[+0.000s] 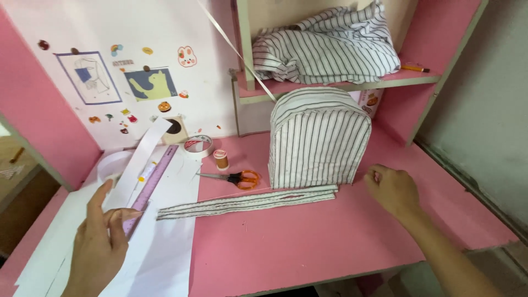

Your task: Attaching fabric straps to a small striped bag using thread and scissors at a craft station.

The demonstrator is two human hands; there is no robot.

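Flat under left hand (99,247): long purple ruler (153,184), white paper strip (140,160).

Home sewing corner: pink wooden desk (330,242) with shelf, stickered white wall (137,33), orange-handled scissors (239,177), brown thread spool (221,159), folded striped cloth (324,49).

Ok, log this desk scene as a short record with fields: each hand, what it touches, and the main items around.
left hand: fingers on the near end of a purple ruler, over white paper sheets
right hand: resting on the pink desk, beside the striped fabric box, holding nothing visible
striped strap: flat on the desk in front of the box
orange scissors: lying closed by a thread spool and tape roll
shelf: crumpled striped cloth
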